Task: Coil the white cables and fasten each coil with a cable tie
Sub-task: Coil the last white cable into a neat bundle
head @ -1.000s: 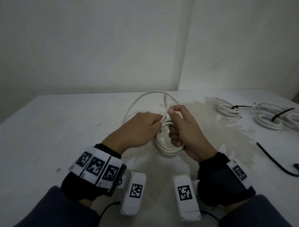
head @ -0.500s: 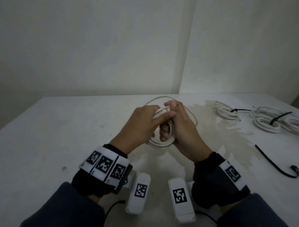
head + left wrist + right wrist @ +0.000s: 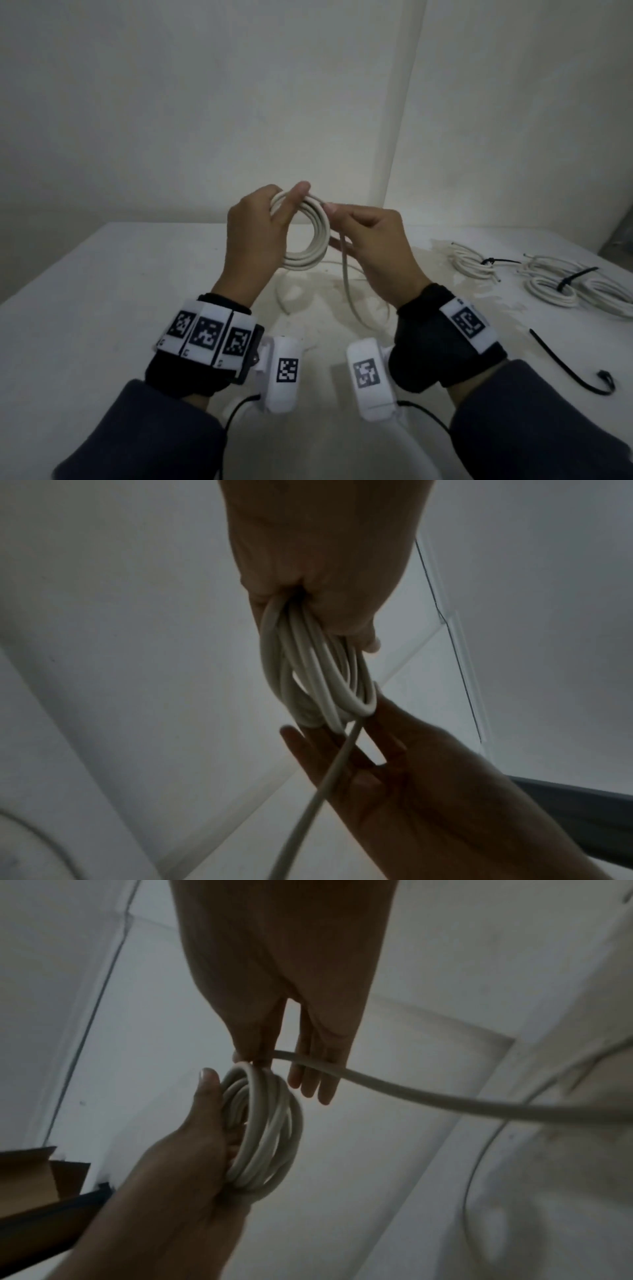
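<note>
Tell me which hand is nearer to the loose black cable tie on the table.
Right. The right hand is above and left of the loose black cable tie; the left hand is farther left.

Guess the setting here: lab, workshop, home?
Likely a bare data-collection or workbench corner, not a home. A plain white table stands against blank white walls; on it lie only tied cable coils and a loose black cable tie. The left hand holds another coil.
</note>
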The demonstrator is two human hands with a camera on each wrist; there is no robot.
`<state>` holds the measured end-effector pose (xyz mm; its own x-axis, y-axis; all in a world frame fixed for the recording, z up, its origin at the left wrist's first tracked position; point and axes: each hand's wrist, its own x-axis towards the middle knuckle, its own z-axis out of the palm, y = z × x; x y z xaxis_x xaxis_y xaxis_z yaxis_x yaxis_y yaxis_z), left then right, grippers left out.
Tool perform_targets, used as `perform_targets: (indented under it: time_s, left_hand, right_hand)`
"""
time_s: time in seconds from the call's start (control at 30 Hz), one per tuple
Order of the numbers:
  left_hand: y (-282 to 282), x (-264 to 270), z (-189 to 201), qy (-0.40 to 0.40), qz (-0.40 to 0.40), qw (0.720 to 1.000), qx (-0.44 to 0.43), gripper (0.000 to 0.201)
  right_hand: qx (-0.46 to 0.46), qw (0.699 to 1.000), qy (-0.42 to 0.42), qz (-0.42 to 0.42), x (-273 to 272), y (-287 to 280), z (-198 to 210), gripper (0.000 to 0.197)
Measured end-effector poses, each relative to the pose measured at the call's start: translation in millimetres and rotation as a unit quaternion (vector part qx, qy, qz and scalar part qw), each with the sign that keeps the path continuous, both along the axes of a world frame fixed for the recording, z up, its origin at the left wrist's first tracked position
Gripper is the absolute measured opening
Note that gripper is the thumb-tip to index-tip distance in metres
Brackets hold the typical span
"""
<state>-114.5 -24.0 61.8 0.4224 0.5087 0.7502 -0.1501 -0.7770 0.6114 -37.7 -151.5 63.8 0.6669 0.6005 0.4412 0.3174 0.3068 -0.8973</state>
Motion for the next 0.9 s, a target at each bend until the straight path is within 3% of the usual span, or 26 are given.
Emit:
perform_targets:
  time_s: [0.2, 0.3, 0.4, 0.5, 0.7, 0.83, 0.9]
  left_hand:
    - [1.5, 1.3, -0.6, -0.091, 0.037, 0.986, -0.132, 0.053]
    - [0.0, 4.1, -2.5, -0.103, 0.045, 0.978, -0.176, 0.052]
    - [-4.6, 7.5, -5.1, -0.081, 0.015, 0.974, -0.211, 0.047]
    - [-9.7, 9.1, -4.7, -0.011, -0.069, 0.966, -0.248, 0.047]
    - [-21.4, 11.7, -7.4, 0.087, -0.178, 0.942, -0.272, 0.043]
    - [-36.0, 15.2, -11.0, 0.133, -0.190, 0.942, -0.240, 0.038]
    - [-43.0, 16.7, -14.4, 0.149, -0.219, 0.924, -0.274, 0.037]
  right_hand:
    - [0.076, 0.978, 0.161, 0.111, -24.5, 26.3, 0.2, 0.033]
    - [0.082, 0.971, 0.163, 0.153, -31.0, 31.3, -4.1, 0.035]
    - [0.086, 0.986, 0.102, 0.105, -30.6, 33.1, -10.6, 0.030]
    - [0.087, 0.993, 0.068, 0.039, -21.1, 29.0, -13.5, 0.026]
    - [0.103, 0.990, 0.093, -0.012, -2.2, 14.3, -18.1, 0.023]
    - [0.123, 0.985, 0.118, -0.036, 7.0, 4.4, -24.5, 0.024]
    - [0.125, 0.983, 0.110, -0.075, 11.7, 2.8, -32.5, 0.024]
